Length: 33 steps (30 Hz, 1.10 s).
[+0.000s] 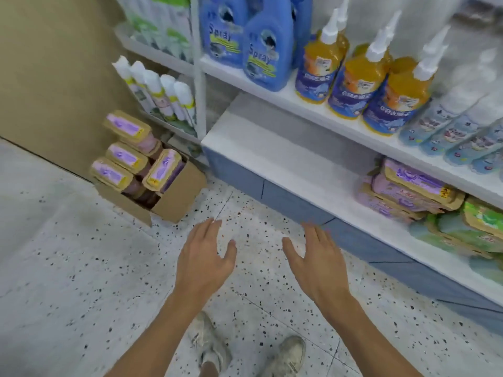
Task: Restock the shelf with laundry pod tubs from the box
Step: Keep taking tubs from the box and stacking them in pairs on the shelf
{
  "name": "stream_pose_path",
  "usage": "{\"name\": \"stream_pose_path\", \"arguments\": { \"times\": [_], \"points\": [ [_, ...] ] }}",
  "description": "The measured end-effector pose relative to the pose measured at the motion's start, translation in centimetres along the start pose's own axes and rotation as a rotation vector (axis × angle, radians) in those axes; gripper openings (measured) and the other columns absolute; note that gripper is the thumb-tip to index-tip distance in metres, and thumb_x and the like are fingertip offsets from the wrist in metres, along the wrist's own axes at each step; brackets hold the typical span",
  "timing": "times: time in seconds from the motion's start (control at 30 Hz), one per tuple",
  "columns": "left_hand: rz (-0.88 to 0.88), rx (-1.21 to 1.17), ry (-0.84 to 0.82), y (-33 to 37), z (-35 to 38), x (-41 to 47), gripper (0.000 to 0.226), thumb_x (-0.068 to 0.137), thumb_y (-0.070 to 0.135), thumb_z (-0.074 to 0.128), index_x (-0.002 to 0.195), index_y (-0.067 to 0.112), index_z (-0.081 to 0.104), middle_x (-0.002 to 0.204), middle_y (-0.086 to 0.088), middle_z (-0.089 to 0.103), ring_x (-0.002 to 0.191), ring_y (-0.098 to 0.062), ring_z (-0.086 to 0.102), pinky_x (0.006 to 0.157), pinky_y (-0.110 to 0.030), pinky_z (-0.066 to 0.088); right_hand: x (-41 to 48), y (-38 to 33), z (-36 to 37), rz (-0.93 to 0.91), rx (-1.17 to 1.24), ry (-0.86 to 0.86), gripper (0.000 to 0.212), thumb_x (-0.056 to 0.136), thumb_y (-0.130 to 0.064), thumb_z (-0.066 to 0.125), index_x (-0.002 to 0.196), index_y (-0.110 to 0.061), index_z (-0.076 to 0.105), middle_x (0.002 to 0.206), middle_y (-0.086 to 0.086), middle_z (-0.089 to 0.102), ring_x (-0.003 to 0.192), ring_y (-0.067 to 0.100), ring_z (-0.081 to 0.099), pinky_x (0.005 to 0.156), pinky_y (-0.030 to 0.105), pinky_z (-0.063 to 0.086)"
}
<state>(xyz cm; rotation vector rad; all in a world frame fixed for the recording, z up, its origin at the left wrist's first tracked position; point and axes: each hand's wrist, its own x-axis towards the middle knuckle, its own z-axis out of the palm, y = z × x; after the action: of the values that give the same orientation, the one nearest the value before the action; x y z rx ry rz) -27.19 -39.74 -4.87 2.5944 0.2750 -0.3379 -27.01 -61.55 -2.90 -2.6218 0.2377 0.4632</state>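
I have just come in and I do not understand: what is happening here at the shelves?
A person is restocking. Both hands, left and right, are open and empty, held over the speckled floor. The cardboard box on the floor to the left holds several purple laundry pod tubs. The bottom shelf is mostly bare; a few purple tubs already sit at its right.

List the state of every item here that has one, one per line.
Brown cardboard box: open, on the floor, holding purple-lidded tubs.
Purple-lidded laundry pod tubs in the box: four visible, lids closed.
White bottom shelf: left part bare, purple tubs stacked at right.
Left hand: open, empty.
Right hand: open, empty.
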Motion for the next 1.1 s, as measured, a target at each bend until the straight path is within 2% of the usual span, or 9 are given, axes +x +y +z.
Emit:
{"name": "stream_pose_path", "arguments": {
  "times": [0.23,0.43,0.63,0.9,1.1],
  "points": [
    [-0.218,-0.012,0.032,-13.1,-8.4,1.1,0.058,0.097,0.042,0.056,0.15,0.02,0.045,0.158,0.0,0.042,0.147,-0.023,0.035,0.11,-0.045,0.042,2.1,-13.5,5.8,-0.111,-0.077,-0.104,0.064,0.099,-0.057,0.04,0.152,-0.021,0.036,0.156,-0.001,0.041,0.143,0.02,0.037,0.117,0.037,0.031],
    [-0.305,-0.056,0.075,-20.5,-15.5,2.3,0.057,0.098,0.043,0.054,0.149,0.02,0.045,0.158,0.001,0.043,0.146,-0.022,0.035,0.108,-0.045,0.046,4.4,-24.0,8.0,-0.184,-0.12,-0.149,0.065,0.099,-0.057,0.04,0.152,-0.019,0.036,0.156,0.0,0.042,0.142,0.02,0.039,0.117,0.039,0.034],
    [-0.388,-0.113,0.116,-25.0,-19.3,6.2,0.057,0.098,0.044,0.054,0.15,0.022,0.045,0.159,0.003,0.041,0.146,-0.021,0.035,0.109,-0.044,0.044,8.3,-31.5,10.1,-0.241,-0.14,-0.189,0.063,0.099,-0.056,0.04,0.15,-0.019,0.039,0.153,0.001,0.046,0.139,0.022,0.041,0.113,0.039,0.036],
    [-0.463,-0.133,0.118,-28.9,-22.0,17.4,0.056,0.096,0.044,0.057,0.148,0.023,0.047,0.156,0.003,0.045,0.143,-0.021,0.039,0.107,-0.046,0.044,18.8,-37.8,13.3,-0.22,-0.114,-0.246,0.064,0.096,-0.059,0.038,0.15,-0.023,0.038,0.151,-0.001,0.048,0.136,0.021,0.043,0.111,0.043,0.04],
    [-0.465,-0.154,0.105,-31.6,-22.4,27.8,0.049,0.095,0.039,0.06,0.14,0.021,0.052,0.144,-0.001,0.055,0.13,-0.025,0.049,0.095,-0.041,0.045,26.5,-41.1,16.9,-0.151,-0.142,-0.288,0.064,0.098,-0.057,0.041,0.149,-0.019,0.038,0.151,0.003,0.046,0.137,0.025,0.044,0.109,0.044,0.041]
  ]
}}
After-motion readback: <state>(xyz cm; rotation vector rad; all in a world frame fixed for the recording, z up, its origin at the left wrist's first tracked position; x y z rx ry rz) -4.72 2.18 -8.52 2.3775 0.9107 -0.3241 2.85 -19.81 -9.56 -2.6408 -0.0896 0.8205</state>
